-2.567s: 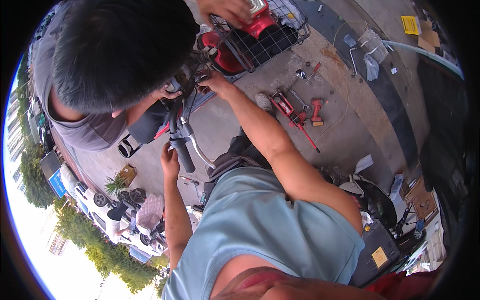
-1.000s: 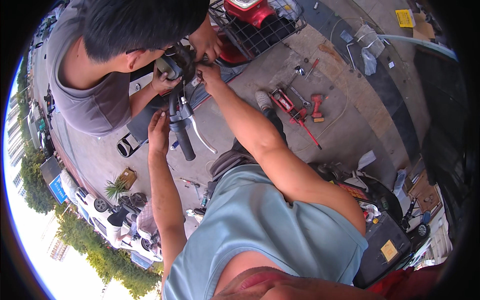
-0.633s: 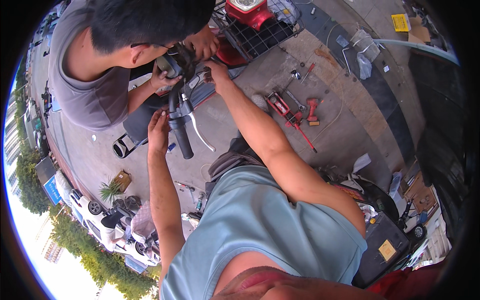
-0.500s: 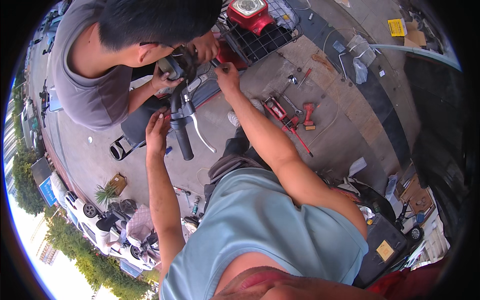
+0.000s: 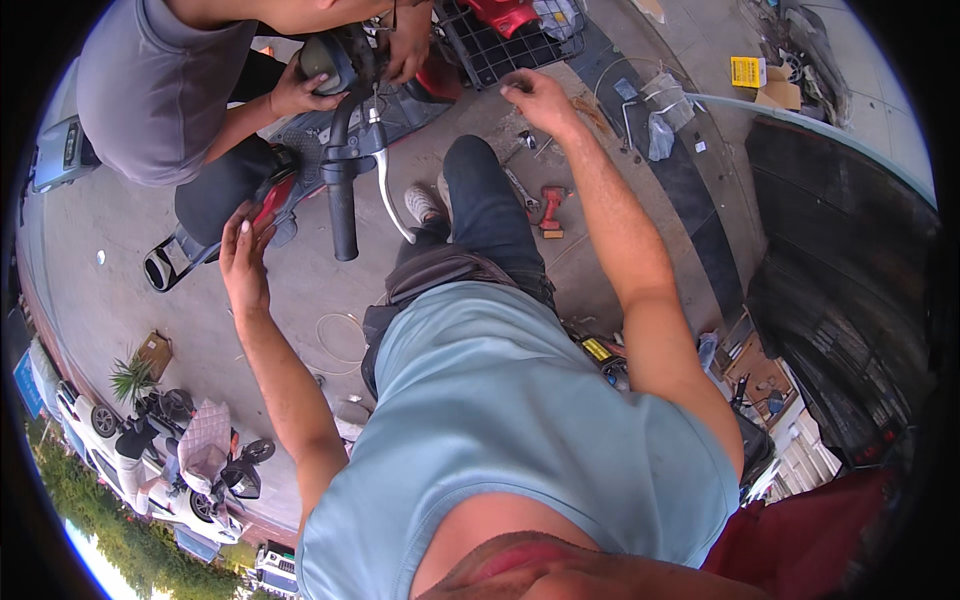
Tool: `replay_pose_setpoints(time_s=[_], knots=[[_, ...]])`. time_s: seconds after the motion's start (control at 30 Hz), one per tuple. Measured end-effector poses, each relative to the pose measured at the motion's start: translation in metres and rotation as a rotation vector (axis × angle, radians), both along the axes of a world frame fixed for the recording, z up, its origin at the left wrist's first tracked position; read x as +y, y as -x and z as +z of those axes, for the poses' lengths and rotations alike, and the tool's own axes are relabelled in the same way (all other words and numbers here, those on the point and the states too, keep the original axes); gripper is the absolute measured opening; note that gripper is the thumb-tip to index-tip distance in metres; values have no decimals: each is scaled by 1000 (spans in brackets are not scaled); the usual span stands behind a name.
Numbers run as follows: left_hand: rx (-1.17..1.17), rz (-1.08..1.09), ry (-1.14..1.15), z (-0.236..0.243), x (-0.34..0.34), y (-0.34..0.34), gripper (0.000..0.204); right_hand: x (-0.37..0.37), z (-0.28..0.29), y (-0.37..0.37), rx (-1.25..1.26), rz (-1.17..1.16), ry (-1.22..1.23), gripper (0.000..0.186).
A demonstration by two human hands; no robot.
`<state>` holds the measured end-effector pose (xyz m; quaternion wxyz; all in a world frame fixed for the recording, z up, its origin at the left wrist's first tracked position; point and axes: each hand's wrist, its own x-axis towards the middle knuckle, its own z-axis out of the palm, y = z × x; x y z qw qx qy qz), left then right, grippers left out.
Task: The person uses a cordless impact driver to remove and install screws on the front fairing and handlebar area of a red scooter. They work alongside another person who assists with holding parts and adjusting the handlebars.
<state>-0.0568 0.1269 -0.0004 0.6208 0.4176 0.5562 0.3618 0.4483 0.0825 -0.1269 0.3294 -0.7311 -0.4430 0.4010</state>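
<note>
My left hand (image 5: pixel 245 262) is open, its fingers stretched out beside the black seat (image 5: pixel 208 205) and red side panel of a scooter; I cannot tell if it touches them. Right of it is the scooter's handlebar, with a black grip (image 5: pixel 343 218) and a silver brake lever (image 5: pixel 390 200). My right hand (image 5: pixel 540 102) hangs in the air just below the wire basket (image 5: pixel 490 42), fingers loosely bent, with nothing visible in them. A co-worker in a grey shirt (image 5: pixel 150 95) leans over the handlebar. The co-worker's hand (image 5: pixel 300 95) holds a round, dark headlight-like part (image 5: pixel 328 62).
On the ground ahead lie a red power tool (image 5: pixel 552 210) and a wrench (image 5: pixel 522 188). Farther right are a clear plastic bag (image 5: pixel 660 137) and a yellow box (image 5: pixel 747 72). A dark panel (image 5: pixel 840 250) stands at the right. A potted plant (image 5: pixel 133 378) and parked vehicles are at the left.
My right hand has left the handlebar and swung right. My left hand has moved left, away from the grip. The view has shifted, and my bent leg now shows ahead.
</note>
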Motion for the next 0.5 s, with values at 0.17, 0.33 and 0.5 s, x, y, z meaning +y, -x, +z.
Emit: replay_pose_setpoints(time_s=[0.17, 0.33, 0.5], knots=[[-4, 94, -173, 44, -34, 23, 51, -22, 6, -65, -4, -64, 235, 27], [-54, -59, -461, 122, -56, -32, 74, -10, -15, -104, 52, -22, 316, 26], [-120, -178, -482, 156, -81, -126, 80, 3, -87, -154, 108, 98, 441, 25]])
